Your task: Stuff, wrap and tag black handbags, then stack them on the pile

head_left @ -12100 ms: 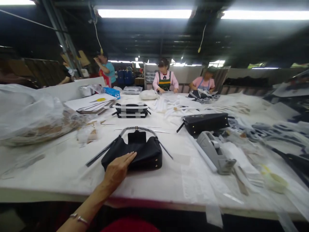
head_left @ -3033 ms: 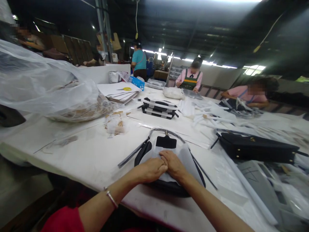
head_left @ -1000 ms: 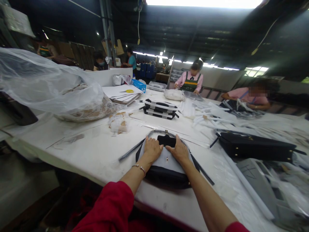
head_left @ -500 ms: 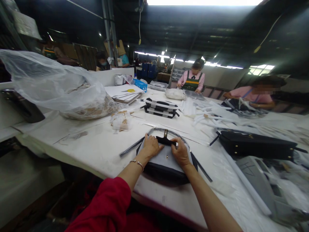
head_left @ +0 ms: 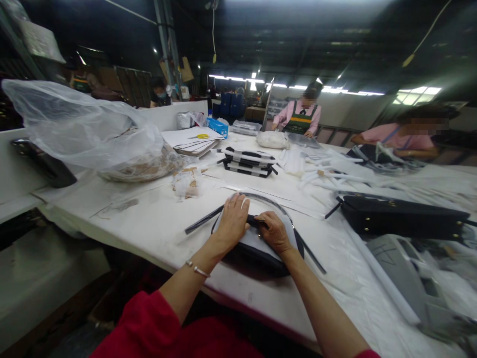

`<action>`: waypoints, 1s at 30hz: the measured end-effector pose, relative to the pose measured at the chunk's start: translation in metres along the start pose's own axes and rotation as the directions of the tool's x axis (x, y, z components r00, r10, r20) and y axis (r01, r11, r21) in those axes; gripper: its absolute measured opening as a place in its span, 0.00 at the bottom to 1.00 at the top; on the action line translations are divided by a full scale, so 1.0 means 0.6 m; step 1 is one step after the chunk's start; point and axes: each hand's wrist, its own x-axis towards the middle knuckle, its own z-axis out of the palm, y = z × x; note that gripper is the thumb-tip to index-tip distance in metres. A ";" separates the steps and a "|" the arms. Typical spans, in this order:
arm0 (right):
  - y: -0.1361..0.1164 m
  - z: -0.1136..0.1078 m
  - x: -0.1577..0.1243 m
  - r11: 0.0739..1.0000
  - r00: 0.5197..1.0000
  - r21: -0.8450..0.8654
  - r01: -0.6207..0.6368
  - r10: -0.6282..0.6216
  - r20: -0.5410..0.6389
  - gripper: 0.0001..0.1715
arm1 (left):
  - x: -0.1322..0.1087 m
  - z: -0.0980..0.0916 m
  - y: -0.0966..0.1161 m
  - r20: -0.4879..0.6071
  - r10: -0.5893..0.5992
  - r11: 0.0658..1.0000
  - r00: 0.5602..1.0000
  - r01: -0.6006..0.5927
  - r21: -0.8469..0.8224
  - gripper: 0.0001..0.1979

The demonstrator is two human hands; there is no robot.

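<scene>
A black handbag [head_left: 257,256] with a pale grey front panel lies on the white table [head_left: 156,219] before me. Its handle curves away at the far side, and dark straps stick out left and right. My left hand [head_left: 231,221] rests on the bag's left part, fingers stretched out. At the middle of the bag, my right hand [head_left: 275,232] closes thumb and fingers on the black closure tab [head_left: 253,220]. The right fingers partly hide the tab and its metal piece.
Stacked black-and-white bags [head_left: 249,163] stand beyond the handbag. A clear plastic sack [head_left: 85,132] bulges at left, near yellow scissors [head_left: 202,136] on cardboard sheets [head_left: 186,141]. Rightward lie another black bag [head_left: 406,214] and a grey tape dispenser [head_left: 398,268]. Two people work across the table.
The black tab, upright before, is now folded down toward me on the front panel. My left hand has flattened and shifted slightly; my right fingers have moved to the tab's metal end.
</scene>
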 end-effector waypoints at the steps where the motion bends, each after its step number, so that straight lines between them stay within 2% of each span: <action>1: -0.001 -0.002 -0.001 1.000 1.000 0.013 0.001 -0.001 0.012 0.15 | -0.019 -0.010 0.012 -0.004 0.053 0.997 0.999 -0.053 -0.048 0.28; 3: -0.008 -0.008 -0.002 1.000 0.999 0.009 -0.009 0.009 0.032 0.13 | -0.057 -0.020 0.029 0.059 0.213 0.969 0.975 -0.202 -0.144 0.17; 4: -0.012 -0.012 -0.002 1.000 0.999 -0.003 -0.014 0.014 0.051 0.12 | -0.074 -0.021 0.033 0.103 0.295 0.946 0.950 -0.275 -0.174 0.16; 6: -0.023 -0.021 -0.001 0.999 0.993 -0.035 -0.016 0.020 0.113 0.10 | -0.099 -0.016 0.034 0.168 0.404 0.910 0.899 -0.377 -0.171 0.22; 7: -0.028 -0.026 -0.001 0.999 0.989 -0.048 -0.015 0.022 0.146 0.09 | -0.107 -0.011 0.032 0.181 0.417 0.907 0.891 -0.395 -0.146 0.26; 9: -0.036 -0.034 -0.001 0.998 0.982 -0.057 -0.010 0.020 0.187 0.10 | -0.114 0.000 0.026 0.184 0.398 0.918 0.899 -0.387 -0.092 0.31; 15: -0.045 -0.053 -0.004 0.999 0.986 0.049 -0.003 -0.005 0.167 0.11 | -0.117 0.016 0.019 0.146 0.387 0.922 0.911 -0.381 -0.068 0.32; 18: -0.054 -0.072 -0.005 1.000 0.952 0.020 -0.009 0.002 0.305 0.13 | -0.118 0.017 0.018 0.134 0.365 0.931 0.922 -0.358 -0.072 0.31; 21: -0.065 -0.089 -0.007 0.995 0.902 -0.046 0.083 -0.056 0.428 0.12 | -0.119 0.018 0.018 0.131 0.358 0.933 0.924 -0.351 -0.073 0.27; 24: -0.069 -0.091 -0.014 0.983 0.892 -0.069 0.172 -0.125 0.435 0.10 | -0.122 0.021 0.017 0.124 0.364 0.931 0.923 -0.357 -0.078 0.25; 30: -0.067 -0.081 -0.023 0.989 0.856 -0.022 0.145 -0.115 0.503 0.14 | -0.134 0.031 0.016 0.073 0.364 0.928 0.928 -0.356 -0.107 0.23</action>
